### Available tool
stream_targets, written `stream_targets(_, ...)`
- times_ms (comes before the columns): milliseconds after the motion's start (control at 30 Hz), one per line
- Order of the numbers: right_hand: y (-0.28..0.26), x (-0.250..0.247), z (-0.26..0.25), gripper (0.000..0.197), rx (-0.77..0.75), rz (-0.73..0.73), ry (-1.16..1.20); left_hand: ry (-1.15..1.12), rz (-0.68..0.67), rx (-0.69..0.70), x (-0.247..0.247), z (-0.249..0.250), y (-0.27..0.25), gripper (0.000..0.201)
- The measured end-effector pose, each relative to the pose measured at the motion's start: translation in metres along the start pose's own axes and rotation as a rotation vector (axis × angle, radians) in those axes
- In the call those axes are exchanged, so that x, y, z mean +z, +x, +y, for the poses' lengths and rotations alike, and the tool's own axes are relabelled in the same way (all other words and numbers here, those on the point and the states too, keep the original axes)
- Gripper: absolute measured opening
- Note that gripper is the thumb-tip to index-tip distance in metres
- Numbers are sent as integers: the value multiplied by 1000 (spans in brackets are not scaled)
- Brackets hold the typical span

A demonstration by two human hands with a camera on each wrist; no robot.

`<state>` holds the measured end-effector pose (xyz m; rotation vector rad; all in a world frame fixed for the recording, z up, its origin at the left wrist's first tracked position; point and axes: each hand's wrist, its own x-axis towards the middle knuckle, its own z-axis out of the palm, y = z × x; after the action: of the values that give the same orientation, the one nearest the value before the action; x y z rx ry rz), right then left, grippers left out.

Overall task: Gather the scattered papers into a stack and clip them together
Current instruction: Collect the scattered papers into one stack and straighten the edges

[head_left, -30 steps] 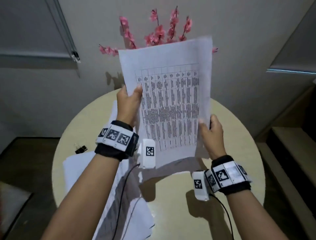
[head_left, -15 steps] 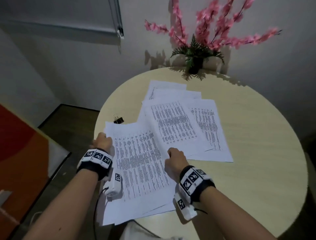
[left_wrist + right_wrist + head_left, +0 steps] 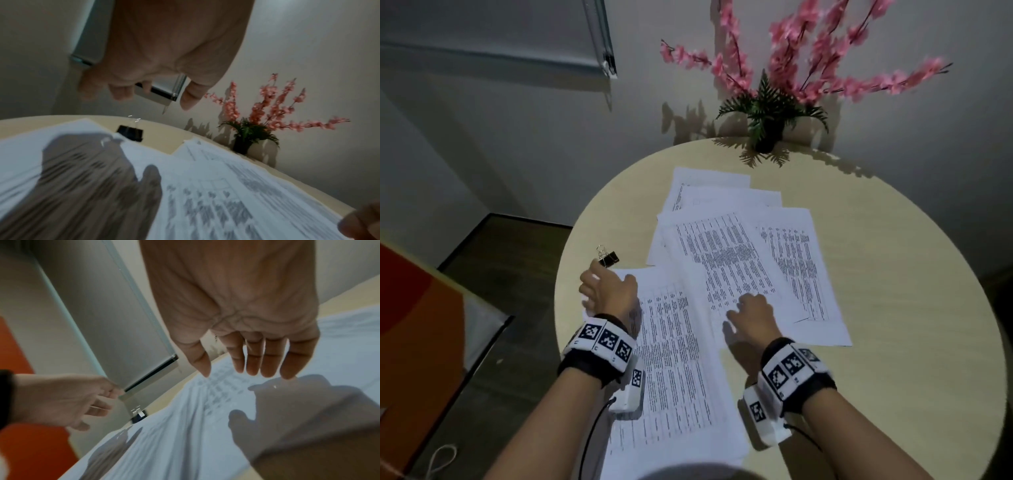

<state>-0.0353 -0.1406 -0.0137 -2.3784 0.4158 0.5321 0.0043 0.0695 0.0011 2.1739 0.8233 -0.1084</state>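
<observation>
No word or number can be read. The papers (image 3: 726, 274) on the table carry tables of print too small and blurred to make out, and the wrist bands (image 3: 604, 339) bear only black-and-white square code patterns.

Left hand (image 3: 610, 291) beside binder clip (image 3: 608, 257); right hand (image 3: 751, 315) over papers (image 3: 726, 260).

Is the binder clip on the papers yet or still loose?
Loose. The binder clip sits on the bare table beyond the near stack's corner, clamping nothing. The left hand hovers just short of it, fingers relaxed.
</observation>
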Motion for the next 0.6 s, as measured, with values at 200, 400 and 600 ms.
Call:
stream_targets(200, 69, -55, 8, 18, 174, 82, -60, 208, -226, 119, 42, 59, 32, 41)
stream_targets(400, 103, -53, 16, 33, 242, 58, 17, 293, -335, -26, 83, 75, 44, 42)
stream_targets(600, 132, -50, 17, 79, 255, 144, 437, -57, -289, 254, 120, 96, 45, 33)
